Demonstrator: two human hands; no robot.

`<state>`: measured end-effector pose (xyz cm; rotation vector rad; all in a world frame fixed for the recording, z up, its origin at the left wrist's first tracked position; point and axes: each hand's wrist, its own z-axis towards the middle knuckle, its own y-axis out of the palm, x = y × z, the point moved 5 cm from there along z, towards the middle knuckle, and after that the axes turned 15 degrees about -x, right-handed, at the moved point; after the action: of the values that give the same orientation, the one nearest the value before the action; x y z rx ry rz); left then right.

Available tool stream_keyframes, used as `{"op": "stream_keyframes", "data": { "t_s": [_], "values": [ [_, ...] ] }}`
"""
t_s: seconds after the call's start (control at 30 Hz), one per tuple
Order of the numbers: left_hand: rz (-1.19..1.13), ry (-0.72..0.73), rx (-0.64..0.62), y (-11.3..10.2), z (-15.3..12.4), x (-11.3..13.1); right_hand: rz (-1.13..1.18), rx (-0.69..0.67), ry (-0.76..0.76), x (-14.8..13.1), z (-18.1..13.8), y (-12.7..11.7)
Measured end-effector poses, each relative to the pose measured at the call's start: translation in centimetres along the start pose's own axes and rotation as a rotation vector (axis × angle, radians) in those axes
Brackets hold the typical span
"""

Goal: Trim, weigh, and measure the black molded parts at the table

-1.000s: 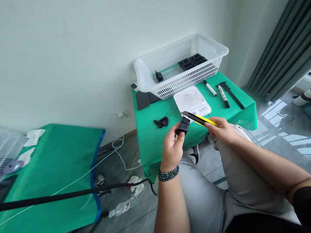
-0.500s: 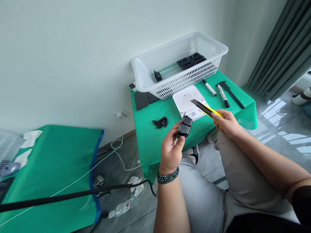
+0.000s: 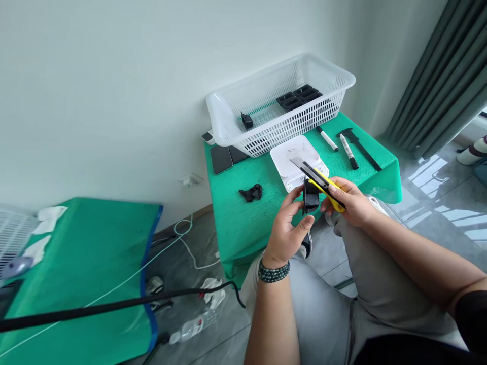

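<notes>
My left hand (image 3: 288,230) pinches a small black plastic part (image 3: 310,196) between thumb and fingers, just above the near edge of the green-covered table (image 3: 243,223). My right hand (image 3: 348,202) grips a yellow and black utility knife (image 3: 317,180) with its blade out, pointing up and left. The knife crosses right over the black part, and the two hands almost touch. Behind the knife sits a white digital scale (image 3: 297,154).
A white slotted basket (image 3: 279,101) with several black parts stands at the table's back. A black scrap (image 3: 251,192), two phones (image 3: 222,157), two markers (image 3: 348,150) and a black caliper (image 3: 363,147) lie on the cloth. Another green table (image 3: 87,268) and a black cable (image 3: 114,304) are at left.
My left hand has carried the black part to the right, up to the knife. My right hand has lowered the knife and brought it over the part.
</notes>
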<state>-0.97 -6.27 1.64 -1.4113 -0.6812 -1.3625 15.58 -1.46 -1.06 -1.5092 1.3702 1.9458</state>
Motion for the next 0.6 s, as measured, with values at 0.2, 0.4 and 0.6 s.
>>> {"op": "stream_keyframes", "data": {
  "t_s": [0.2,0.4,0.6],
  "values": [
    [0.006,-0.055,0.086,-0.19,-0.01,-0.55,0.044,-0.002,0.057,0.29,-0.14,0.21],
    [0.014,-0.052,0.092,0.29,0.30,-0.08,0.060,0.034,0.020,0.10,-0.11,-0.34],
    [0.003,-0.071,0.175,0.08,0.36,-0.17,-0.037,-0.024,-0.027,0.12,-0.20,-0.09]
  ]
}}
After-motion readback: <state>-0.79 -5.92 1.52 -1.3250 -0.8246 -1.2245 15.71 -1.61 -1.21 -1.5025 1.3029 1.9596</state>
